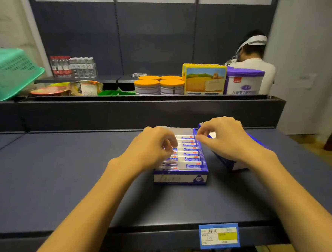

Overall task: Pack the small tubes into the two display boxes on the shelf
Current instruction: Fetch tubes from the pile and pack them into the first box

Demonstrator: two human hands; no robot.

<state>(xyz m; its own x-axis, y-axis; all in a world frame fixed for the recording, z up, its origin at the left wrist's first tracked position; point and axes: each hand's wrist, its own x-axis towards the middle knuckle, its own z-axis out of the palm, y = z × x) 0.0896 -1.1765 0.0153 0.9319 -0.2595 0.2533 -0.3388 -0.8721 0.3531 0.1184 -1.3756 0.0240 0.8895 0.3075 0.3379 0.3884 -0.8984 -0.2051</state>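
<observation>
Two display boxes are seen on the dark blue shelf [66, 172]. The nearer display box [181, 177] lies beneath and between the hands, and rows of small tubes [190, 159] in white-and-blue packs are stacked in it. The second display box [228, 160] is tilted just beside it, largely covered by the right hand [223, 139].

The left hand [152, 146] is held over the left rows of the nearer box, its fingers curled down among the packs; whether a pack is actually pinched cannot be told. The right hand is arched over the gap between the boxes, fingertips bent toward the upper right packs, and its grip cannot be told either.

Beyond the hands, a raised dark ledge [140, 112] closes off the back of the shelf. Behind it, orange-lidded cans [159, 87], a yellow carton [205, 78], a purple-lidded tub [244, 83] and bowl noodles [86, 88] are lined up. A green basket [6, 72] is perched far to the left, and a price label [219, 236] is fixed on the shelf edge nearest the wrists.
</observation>
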